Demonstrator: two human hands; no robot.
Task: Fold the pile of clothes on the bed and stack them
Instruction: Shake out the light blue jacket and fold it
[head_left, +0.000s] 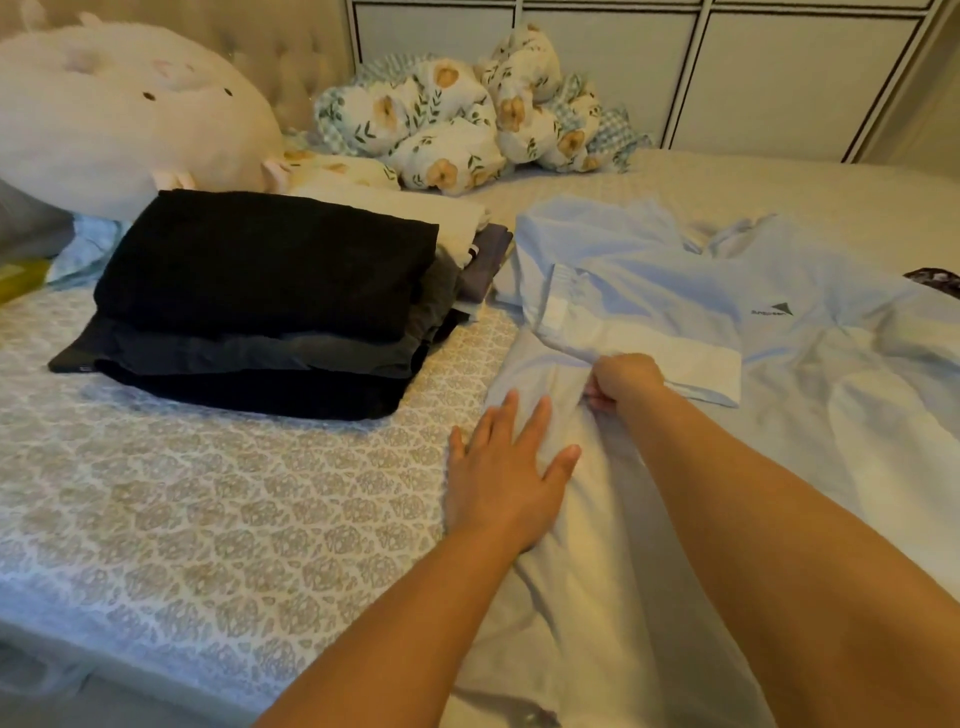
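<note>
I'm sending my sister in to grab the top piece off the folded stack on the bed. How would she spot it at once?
On the bed, find the huge white plush toy by the headboard. Just in front of it sits a stack of folded dark clothes. The piece she wants is the black folded garment on top, darker than the grey layers under it.

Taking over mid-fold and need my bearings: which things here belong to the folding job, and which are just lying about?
Job: the pale blue shirt with a dark logo, pinched by the right hand and pressed flat by the left hand; the stack of folded dark clothes.
Lying about: the round white plush toy; the bunched floral quilt.
</note>
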